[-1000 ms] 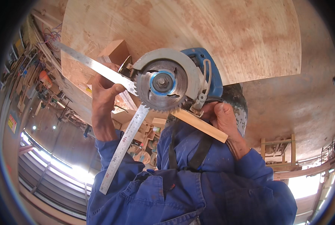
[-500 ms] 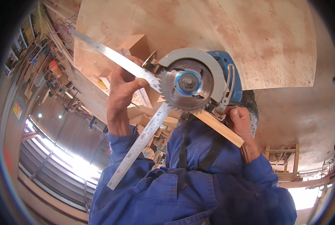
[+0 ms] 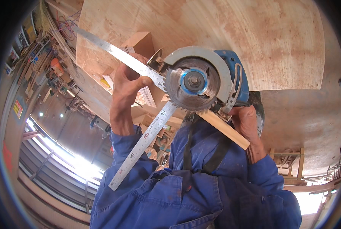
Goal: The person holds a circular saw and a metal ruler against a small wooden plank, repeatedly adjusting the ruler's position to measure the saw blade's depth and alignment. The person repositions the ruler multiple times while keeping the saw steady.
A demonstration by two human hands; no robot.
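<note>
Steel framing square (image 3: pixel 140 126) gripped by left hand (image 3: pixel 126 89) beside toothed circular saw (image 3: pixel 195 82).

Quick count of what I've got going here: two hands up, my left hand (image 3: pixel 126 89) and my right hand (image 3: pixel 246 121). One circular saw (image 3: pixel 204 82) with one toothed blade (image 3: pixel 193 82) on it. One steel framing square (image 3: pixel 140 110), so two metal arms meeting at a corner. One wooden strip (image 3: pixel 225 129) under the saw. One big plywood sheet (image 3: pixel 216 34) overhead, plus one small wood block (image 3: pixel 140 42) on it. One wooden rack (image 3: pixel 292 164) off to the side.
</note>
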